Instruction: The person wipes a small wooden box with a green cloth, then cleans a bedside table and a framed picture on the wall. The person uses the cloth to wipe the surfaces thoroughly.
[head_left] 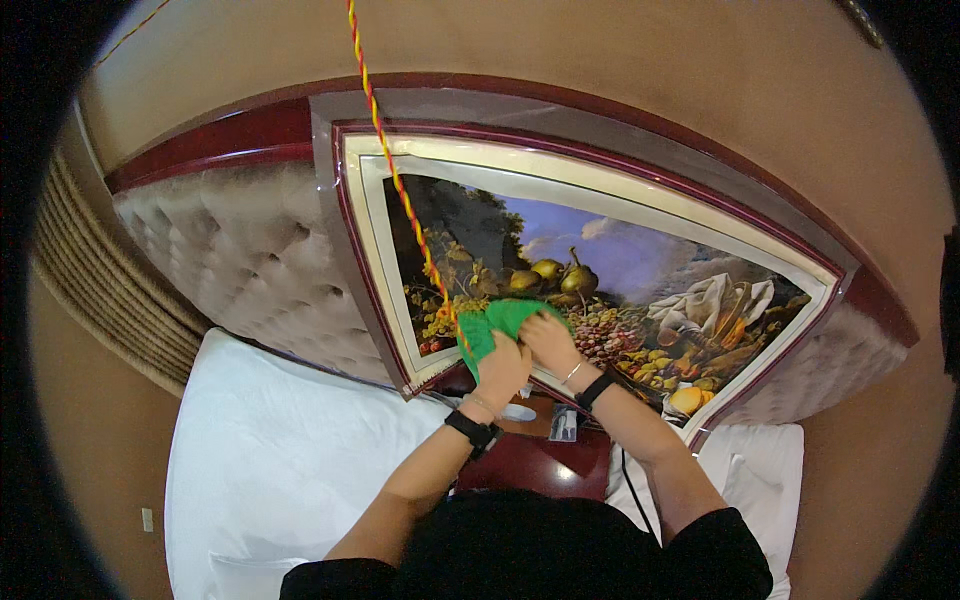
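In front of a framed still-life print (640, 260) of fruit, both my hands are closed on a green cloth (476, 338). The cloth bunches between my fingers and spreads over the lower left part of the print. My left hand (503, 372) grips the lower part of it, fingers bent inward. My right hand (550, 343) holds its upper right part, close beside the left. A red and yellow twisted cord (408, 210) hangs down across the print and ends at the cloth. Whether the cloth touches the print's surface I cannot tell.
Tufted beige headboards (250, 250) flank the picture frame (345, 210). Below it stands a dark red nightstand (535, 465) with a small card (564, 423) and a white oval object (517, 411). A white bed (290, 440) is at left, another (755, 470) at right. A black cable (632, 485) hangs nearby.
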